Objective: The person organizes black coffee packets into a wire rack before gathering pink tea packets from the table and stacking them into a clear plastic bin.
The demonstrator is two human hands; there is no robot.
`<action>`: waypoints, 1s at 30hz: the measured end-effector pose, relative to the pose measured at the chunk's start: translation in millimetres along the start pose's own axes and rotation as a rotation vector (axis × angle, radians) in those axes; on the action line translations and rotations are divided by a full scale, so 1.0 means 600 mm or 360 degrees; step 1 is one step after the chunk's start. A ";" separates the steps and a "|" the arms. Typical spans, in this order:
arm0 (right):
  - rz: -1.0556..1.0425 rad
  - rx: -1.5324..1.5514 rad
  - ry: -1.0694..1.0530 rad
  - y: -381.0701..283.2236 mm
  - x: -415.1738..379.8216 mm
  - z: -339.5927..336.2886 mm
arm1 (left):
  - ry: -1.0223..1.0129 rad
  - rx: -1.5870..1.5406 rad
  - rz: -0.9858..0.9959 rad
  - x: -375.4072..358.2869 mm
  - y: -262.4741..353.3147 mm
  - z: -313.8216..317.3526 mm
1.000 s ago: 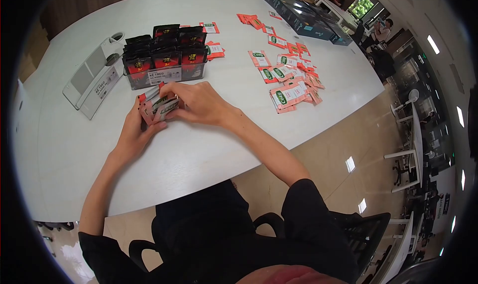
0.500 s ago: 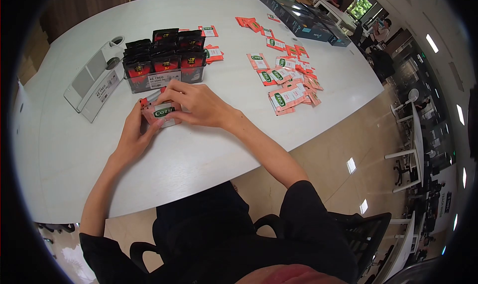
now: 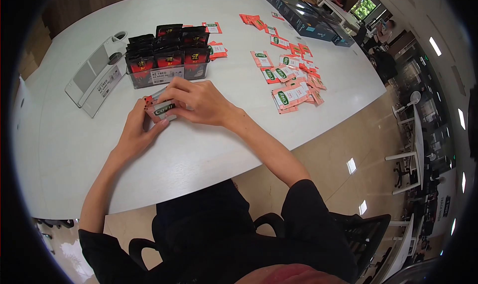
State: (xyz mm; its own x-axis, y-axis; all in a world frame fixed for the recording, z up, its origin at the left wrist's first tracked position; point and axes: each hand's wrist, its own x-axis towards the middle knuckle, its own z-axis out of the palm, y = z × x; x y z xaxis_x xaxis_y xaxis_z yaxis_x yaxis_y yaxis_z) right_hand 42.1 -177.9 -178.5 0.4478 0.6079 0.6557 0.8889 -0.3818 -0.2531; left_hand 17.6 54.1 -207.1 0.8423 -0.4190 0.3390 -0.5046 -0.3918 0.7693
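Both hands are closed around a small stack of pink and white Cozy tea sachets, close to the table surface. My left hand holds the near left side, its thumb along the lower edge. My right hand reaches across the top right, fingers bent over the far edge and thumb against the front. How many sachets are in the stack cannot be made out. Just beyond the hands stands a clear plastic holder filled with black and red coffee sachets.
A second clear holder lies at the left. Loose Cozy sachets are scattered to the right, with others behind the filled holder. Dark boxes sit at the table's far right edge. A person is in the background.
The sachet stack has tipped slightly between my hands, so its printed face shows at a sharper angle. Both hands keep their hold in nearly the same place. The view has shifted a little.
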 end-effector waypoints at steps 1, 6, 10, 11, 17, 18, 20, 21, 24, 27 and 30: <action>0.0000 0.0005 -0.0001 -0.001 0.000 0.001 | -0.0010 -0.0036 -0.0064 0.001 0.003 -0.002; 0.0111 0.0089 0.0027 0.000 0.001 0.000 | 0.0099 -0.0050 0.0002 0.002 -0.007 0.000; 0.0221 0.0096 0.0016 -0.004 0.000 -0.003 | 0.0141 -0.0021 -0.0044 0.001 -0.013 0.000; 0.0168 0.0051 -0.0084 -0.001 0.000 -0.005 | 0.0141 -0.0022 -0.0048 0.000 -0.012 -0.001; 0.0152 -0.0016 -0.0107 -0.003 0.000 -0.001 | 0.0179 0.0123 -0.0127 0.000 -0.009 -0.004; 0.0122 -0.0043 -0.0043 -0.003 0.001 -0.001 | 0.0193 0.0101 -0.0112 -0.001 -0.015 -0.003; 0.0089 -0.0027 0.0003 0.000 0.002 0.000 | 0.0210 0.0077 -0.0093 0.000 -0.017 -0.002; 0.0058 -0.0006 0.0052 0.001 0.002 0.000 | 0.0209 0.0059 -0.0083 0.000 -0.016 -0.002; 0.0048 -0.0021 0.0047 0.001 0.002 -0.003 | 0.0181 0.0036 -0.0113 0.000 -0.012 -0.004; 0.0074 -0.0029 -0.0011 -0.002 0.002 -0.003 | 0.0162 0.0027 -0.0164 0.001 -0.008 -0.005; 0.0174 0.0050 -0.0123 0.000 0.000 0.000 | 0.0203 0.0009 -0.0151 0.000 -0.008 -0.005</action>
State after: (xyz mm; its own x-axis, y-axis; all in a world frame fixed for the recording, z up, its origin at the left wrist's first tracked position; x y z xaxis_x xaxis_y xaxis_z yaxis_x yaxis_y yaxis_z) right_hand 42.2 -178.2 -178.8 0.5472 0.6161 0.5665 0.8364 -0.4273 -0.3432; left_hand 20.6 58.2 -209.2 0.9032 -0.2728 0.3314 -0.4226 -0.4294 0.7982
